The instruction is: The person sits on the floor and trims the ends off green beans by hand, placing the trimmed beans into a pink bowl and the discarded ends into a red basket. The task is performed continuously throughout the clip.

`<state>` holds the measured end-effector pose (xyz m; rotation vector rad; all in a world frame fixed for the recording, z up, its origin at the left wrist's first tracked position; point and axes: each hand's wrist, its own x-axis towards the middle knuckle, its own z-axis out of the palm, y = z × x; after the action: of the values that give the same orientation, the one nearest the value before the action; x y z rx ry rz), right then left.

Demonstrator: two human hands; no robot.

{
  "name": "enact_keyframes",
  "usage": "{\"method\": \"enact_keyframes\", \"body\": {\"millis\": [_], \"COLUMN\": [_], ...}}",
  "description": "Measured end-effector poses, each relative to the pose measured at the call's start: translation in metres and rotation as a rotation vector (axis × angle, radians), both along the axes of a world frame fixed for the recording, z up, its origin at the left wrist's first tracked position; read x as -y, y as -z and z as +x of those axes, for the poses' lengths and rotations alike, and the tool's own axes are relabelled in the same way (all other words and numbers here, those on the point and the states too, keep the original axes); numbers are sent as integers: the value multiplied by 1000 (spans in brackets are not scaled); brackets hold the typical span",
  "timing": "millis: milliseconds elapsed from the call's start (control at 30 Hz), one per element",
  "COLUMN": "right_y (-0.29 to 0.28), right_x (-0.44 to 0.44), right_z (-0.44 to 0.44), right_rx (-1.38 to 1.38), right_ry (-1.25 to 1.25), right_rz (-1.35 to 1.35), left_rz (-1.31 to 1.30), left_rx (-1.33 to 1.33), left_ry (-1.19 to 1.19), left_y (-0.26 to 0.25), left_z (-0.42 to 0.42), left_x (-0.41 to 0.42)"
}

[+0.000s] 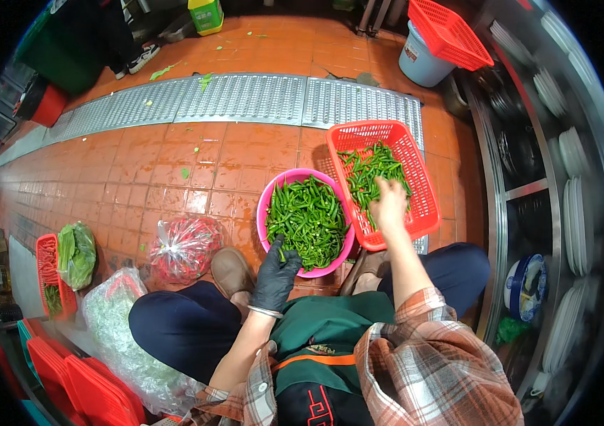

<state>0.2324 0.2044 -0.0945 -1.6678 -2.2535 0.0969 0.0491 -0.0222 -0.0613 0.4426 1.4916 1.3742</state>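
Note:
Green chili peppers (307, 218) fill a round pink basin (261, 215) on the floor between my feet. My left hand (275, 274), in a black glove, is at the basin's near left rim and pinches a green chili pepper (282, 256) between thumb and fingers. To the right, a red perforated plastic basket (425, 197) leans close against the basin, with a looser layer of green chilies (368, 165) inside. My bare right hand (389, 202) reaches over this basket, its fingertips at the chilies. Whether it grips any is hidden.
A clear bag of red chilies (187, 247) lies by my left shoe; a large plastic bag (126, 319) sits farther left. Metal shelving (493, 213) with stacked plates runs along my right. A perforated metal drain cover (243, 98) crosses the tiled floor ahead. Another person's shoe (144, 58) shows far left.

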Motion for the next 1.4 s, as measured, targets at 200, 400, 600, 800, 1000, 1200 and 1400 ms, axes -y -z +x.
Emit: {"method": "enact_keyframes", "body": {"millis": [200,400,600,800,1000,1200,1400], "right_y": [91,110,86,-14,-66,-90,-100], "right_x": [71,85,62,54,75,81,86], "right_z": [-34,-29,-37,-62,-71,-66,-65], "right_rx": [131,237,-212,-1026,-948,-833,-912], "right_ry": [-472,-473,-216,-8,-325,-537,-504], "right_rz": [-437,-407,-496,-1521,-1626,-1454,-1447], "left_rz": [47,-137,-131,-123,-14,29,62], "left_rx": [62,264,223,183,280,334,255], "left_ry": [-123,-96,-63,-28,99,172,108], "left_y": [21,0,-1,-1,-21,-28,-30], "left_z": [-13,-14,-11,-9,-5,-9,-5], "left_x": [2,1,-3,1,3,8,9]}}
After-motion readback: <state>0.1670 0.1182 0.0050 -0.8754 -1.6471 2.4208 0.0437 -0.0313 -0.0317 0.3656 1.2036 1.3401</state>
